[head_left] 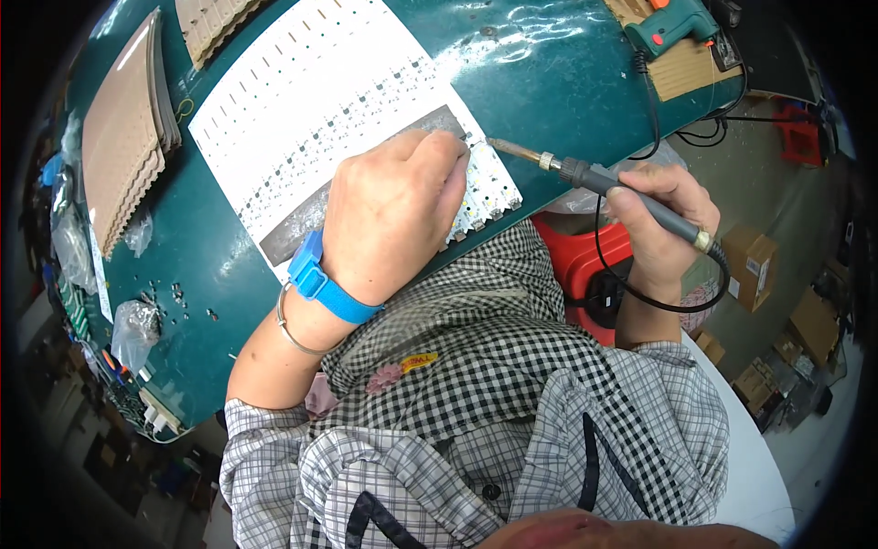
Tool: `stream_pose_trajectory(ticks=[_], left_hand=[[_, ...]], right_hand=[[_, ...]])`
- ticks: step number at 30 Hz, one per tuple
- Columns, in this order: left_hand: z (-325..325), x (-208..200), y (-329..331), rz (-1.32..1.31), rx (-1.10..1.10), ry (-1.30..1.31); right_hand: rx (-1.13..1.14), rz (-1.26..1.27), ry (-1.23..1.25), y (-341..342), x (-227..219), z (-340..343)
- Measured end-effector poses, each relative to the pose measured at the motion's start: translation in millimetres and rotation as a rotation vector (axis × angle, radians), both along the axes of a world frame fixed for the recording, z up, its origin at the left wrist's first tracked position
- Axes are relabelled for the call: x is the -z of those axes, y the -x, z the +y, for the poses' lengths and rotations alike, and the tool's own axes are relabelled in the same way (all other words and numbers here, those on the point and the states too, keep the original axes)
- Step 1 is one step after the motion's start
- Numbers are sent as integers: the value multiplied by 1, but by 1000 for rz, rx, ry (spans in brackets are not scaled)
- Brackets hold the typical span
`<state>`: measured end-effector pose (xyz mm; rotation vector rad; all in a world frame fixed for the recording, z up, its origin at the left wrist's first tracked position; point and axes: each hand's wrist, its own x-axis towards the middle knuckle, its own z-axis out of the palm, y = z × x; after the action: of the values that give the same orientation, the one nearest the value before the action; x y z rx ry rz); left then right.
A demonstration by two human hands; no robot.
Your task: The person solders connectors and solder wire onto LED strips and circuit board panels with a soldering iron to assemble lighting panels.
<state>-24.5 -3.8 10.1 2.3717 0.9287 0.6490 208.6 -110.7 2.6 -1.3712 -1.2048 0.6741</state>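
Note:
My right hand (663, 215) grips the grey handle of a soldering iron (594, 177), its metal tip pointing left at the right edge of a white circuit board panel (311, 82). Whether the tip touches the panel I cannot tell. My left hand (393, 197), with a blue wrist strap (334, 295) and a thin bracelet, is closed over the panel's near part. Its fingertips are hidden, so what they pinch does not show. A grey metallic strip (297, 224) lies across the panel and passes under this hand. Small components line the panel's near edge.
Stacked brown boards (128, 137) stand at the left of the green table (521, 82). A clear plastic bag (137, 331) and loose small parts lie nearer. A green tool (672, 29) rests on a wooden board at far right. The iron's black cable loops below my right hand.

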Motion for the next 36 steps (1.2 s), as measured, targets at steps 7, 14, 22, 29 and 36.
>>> stream_pose_trajectory(ticks=[7, 14, 22, 29, 36], left_hand=[[1, 2, 0, 2, 20, -21], [0, 3, 1, -13, 21, -29], [0, 5, 1, 21, 27, -53], [0, 5, 1, 24, 37, -67], [-2, 6, 0, 22, 53, -74]], right_hand=[[-71, -104, -55, -4, 1, 6], [-21, -36, -32, 1, -4, 8], [-117, -143, -40, -6, -6, 12], [-120, -148, 0, -8, -10, 16], [-192, -180, -8, -6, -18, 13]])
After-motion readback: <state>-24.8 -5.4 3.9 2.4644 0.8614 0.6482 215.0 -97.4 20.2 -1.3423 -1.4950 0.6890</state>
